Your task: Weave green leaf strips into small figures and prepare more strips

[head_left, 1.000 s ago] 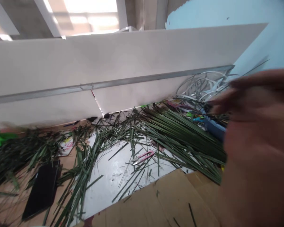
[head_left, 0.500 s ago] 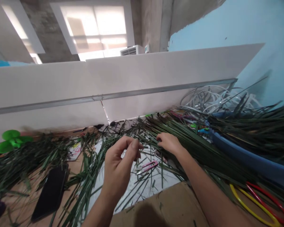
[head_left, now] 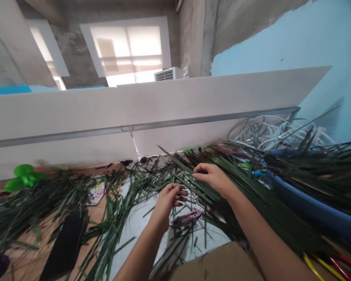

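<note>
A green leaf strip slants over the leaf heap, by the right hand, fingers curled; whether they grip it, I cannot tell. The left hand hangs nearby, thumb against bent fingers, grip unclear. Both forearms angle inward.

Before me, a long, narrow green leaf strip slants from its pointed far-left tip toward near right; beside it, on my right, dark-green leaves lie lengthwise in a thick bundle

The slim left forearm and right forearm are bare, tapering to a bare left hand and right hand with slender fingers.
</note>
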Demonstrator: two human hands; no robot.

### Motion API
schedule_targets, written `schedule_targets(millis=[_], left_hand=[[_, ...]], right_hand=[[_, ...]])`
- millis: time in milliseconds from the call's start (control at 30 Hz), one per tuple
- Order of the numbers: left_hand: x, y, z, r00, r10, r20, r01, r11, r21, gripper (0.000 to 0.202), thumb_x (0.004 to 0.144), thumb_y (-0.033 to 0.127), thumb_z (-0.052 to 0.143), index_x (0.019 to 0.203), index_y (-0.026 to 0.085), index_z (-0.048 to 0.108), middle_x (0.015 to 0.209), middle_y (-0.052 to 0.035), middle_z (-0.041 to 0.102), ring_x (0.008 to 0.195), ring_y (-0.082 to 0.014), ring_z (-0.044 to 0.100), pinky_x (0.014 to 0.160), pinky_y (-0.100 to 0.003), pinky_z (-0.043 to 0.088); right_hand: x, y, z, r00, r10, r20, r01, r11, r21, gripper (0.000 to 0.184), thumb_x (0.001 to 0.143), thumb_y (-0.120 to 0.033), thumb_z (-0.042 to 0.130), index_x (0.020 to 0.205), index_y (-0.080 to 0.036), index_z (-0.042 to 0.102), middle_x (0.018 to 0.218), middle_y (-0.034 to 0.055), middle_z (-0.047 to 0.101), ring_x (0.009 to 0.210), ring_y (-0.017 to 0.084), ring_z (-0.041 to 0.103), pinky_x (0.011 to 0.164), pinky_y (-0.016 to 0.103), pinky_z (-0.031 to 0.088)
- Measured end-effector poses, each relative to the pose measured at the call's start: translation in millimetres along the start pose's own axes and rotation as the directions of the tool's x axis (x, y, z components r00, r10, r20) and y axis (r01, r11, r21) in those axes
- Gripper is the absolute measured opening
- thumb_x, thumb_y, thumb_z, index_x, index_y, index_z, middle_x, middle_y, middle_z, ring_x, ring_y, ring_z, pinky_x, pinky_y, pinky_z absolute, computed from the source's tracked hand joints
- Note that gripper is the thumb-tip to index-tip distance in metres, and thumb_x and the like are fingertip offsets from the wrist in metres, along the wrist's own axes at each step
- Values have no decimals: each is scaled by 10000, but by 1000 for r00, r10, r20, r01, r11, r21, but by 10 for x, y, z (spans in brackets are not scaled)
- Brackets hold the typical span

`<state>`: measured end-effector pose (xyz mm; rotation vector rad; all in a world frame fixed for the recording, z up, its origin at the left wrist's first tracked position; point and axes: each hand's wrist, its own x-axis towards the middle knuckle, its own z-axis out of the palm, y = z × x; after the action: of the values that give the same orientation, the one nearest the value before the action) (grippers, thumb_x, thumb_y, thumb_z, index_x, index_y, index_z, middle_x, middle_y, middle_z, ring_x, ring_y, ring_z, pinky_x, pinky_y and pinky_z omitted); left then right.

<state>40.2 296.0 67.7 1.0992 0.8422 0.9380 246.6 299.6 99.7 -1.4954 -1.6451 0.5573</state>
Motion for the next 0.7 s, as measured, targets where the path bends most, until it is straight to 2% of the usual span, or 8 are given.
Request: schedule_targets(millis=[133, 200, 300, 367, 433, 500, 633, 700], left_hand=[[-89, -149, 177, 987, -70, 146, 69, 998, 12, 445, 735, 457, 763, 1062, 162, 693, 1030, -107, 740, 868, -204, 654, 724, -295, 466], [-127, -183, 245, 983, -64, 171, 67, 998, -14, 467, 697, 462, 802, 1043, 164, 707, 1035, -101, 734, 911, -223, 648, 760, -317, 479], [-110, -240, 265, 993, -38, 114, 44, 998, -47, 427, 639, 479, 836, 879, 148, 715, 885, -76, 722, 838, -219, 643, 714, -309, 479], [-62, -286, 234, 997, -28, 65, 33, 997, -65, 431, 625, 487, 841, 852, 145, 711, 832, -62, 711, 766, -199, 634, 675, -297, 474], [-13, -328, 195, 998, -27, 50, 32, 995, -90, 451, 632, 489, 838, 904, 150, 717, 856, -61, 719, 738, -187, 635, 667, -294, 482], [24, -357, 165, 998, -37, 59, 43, 993, -110, 454, 644, 491, 832, 930, 157, 718, 880, -66, 729, 739, -184, 646, 673, -293, 491], [60, -373, 139, 999, -41, 15, 42, 992, -120, 430, 637, 494, 835, 867, 153, 709, 849, -74, 736, 752, -196, 670, 658, -280, 491], [71, -362, 133, 1000, -25, -15, 23, 992, -123, 433, 615, 489, 847, 840, 146, 708, 830, -73, 735, 739, -195, 672, 645, -275, 487]], right_hand=[[-93, -155, 120, 998, -19, 60, 5, 974, 228, 227, 757, -398, 650, 815, -178, 653, 695, -14, 626, 656, 159, 548, 637, 273, 430], [-121, -193, 192, 992, -17, 122, -26, 939, 343, 181, 721, -349, 699, 771, -179, 661, 661, -24, 608, 638, 149, 525, 620, 266, 409], [-113, -196, 259, 979, -20, 205, -67, 910, 409, 141, 696, -298, 738, 747, -174, 698, 677, -14, 636, 658, 149, 535, 625, 261, 400], [-82, -145, 261, 970, -7, 244, -101, 898, 428, 194, 729, -339, 724, 830, -174, 722, 744, 4, 679, 672, 150, 560, 641, 265, 420], [-64, -35, 240, 959, 26, 281, -156, 879, 451, 295, 775, -424, 679, 940, -182, 710, 808, 17, 705, 671, 149, 587, 651, 271, 447], [-94, 137, 220, 943, 75, 325, -226, 862, 455, 358, 793, -496, 637, 971, -189, 683, 820, 23, 711, 662, 147, 610, 638, 271, 465], [-321, 584, 219, 867, 177, 466, -369, 857, 360, 379, 730, -548, 676, 789, -174, 651, 690, 38, 701, 557, 165, 621, 534, 274, 456], [-437, 797, 212, 845, 214, 491, -397, 866, 306, 381, 712, -548, 696, 726, -174, 631, 626, 26, 675, 511, 157, 601, 498, 262, 433]])
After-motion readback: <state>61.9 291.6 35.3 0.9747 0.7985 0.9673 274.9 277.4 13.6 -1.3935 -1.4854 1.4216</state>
